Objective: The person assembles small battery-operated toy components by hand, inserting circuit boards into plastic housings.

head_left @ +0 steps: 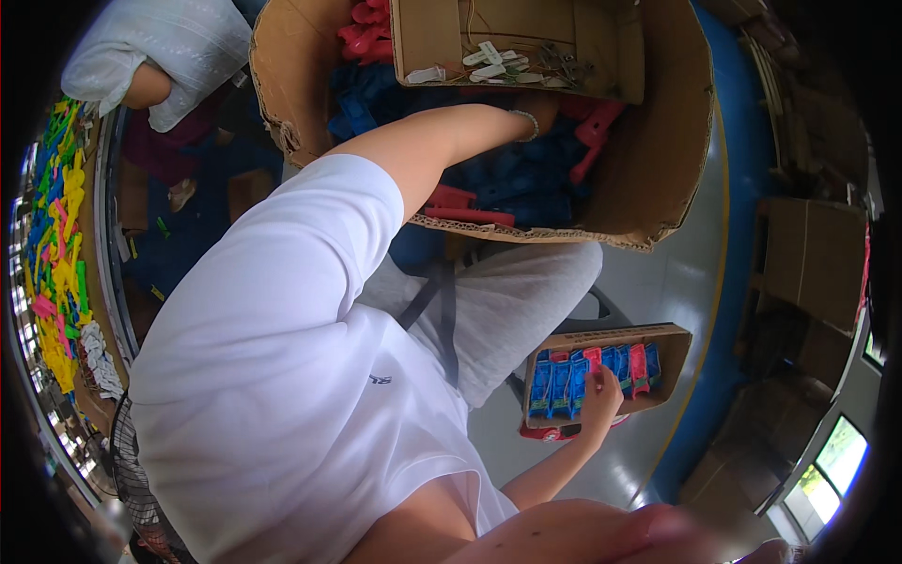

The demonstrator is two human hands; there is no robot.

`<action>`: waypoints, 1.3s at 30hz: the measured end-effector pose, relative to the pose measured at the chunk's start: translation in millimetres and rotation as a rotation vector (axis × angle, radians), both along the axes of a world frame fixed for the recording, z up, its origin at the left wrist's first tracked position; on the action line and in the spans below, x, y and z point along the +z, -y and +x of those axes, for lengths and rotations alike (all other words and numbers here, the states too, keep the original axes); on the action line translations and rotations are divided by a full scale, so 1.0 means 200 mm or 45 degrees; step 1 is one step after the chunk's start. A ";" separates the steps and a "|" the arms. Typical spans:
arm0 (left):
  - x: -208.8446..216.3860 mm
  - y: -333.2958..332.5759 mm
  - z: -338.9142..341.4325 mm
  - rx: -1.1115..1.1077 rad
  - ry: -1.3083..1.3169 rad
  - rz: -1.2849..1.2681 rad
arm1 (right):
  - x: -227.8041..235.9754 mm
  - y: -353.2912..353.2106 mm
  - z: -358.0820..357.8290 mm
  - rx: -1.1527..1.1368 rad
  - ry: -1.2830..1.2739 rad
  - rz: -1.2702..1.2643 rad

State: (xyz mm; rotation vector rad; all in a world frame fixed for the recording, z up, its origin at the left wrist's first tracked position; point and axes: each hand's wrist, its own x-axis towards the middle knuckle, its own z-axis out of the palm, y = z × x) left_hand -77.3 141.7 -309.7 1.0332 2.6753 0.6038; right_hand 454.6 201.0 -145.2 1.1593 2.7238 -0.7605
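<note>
My left arm reaches into a large cardboard box (681, 160). My left hand (537, 109), below a beaded bracelet, is mostly hidden by a smaller cardboard tray (517, 91), so its fingers do not show. Around it lie blue plastic parts (517, 183) and red plastic parts (594, 127). At the lower right my right hand (603, 399) is over a shallow cardboard box (669, 376), its fingertips pinched at a red plastic part (592, 355). That part stands in a row of mostly blue parts (559, 385) with a few red ones.
Small white pieces and thin wires (498, 64) lie in the tray. A table heaped with yellow, blue, green and pink plastic parts (61, 254) runs along the left. Another person in a pale sleeve (174, 47) is at the upper left. Stacked cartons (813, 263) line the right side.
</note>
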 end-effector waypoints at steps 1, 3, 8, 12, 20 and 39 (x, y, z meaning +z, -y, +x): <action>-0.01 0.02 0.00 0.047 -0.149 0.033 | 0.07 0.00 -0.07 -0.074 0.008 -0.058; 0.02 0.03 0.06 0.003 -0.162 0.065 | 0.19 -0.07 -0.17 0.015 -0.059 0.123; 0.43 0.23 0.14 -0.286 0.716 -0.427 | 0.61 -0.20 -0.70 0.236 -0.471 0.723; 0.76 0.49 0.11 -1.298 0.094 -1.104 | 0.87 -0.14 -1.44 0.512 -0.775 0.387; 1.31 1.03 0.12 -1.039 -0.192 -0.396 | 0.19 -0.15 -2.83 0.913 -0.077 0.232; 1.43 1.23 -0.13 0.034 0.806 1.587 | 0.52 0.06 -2.67 0.575 -1.061 -0.901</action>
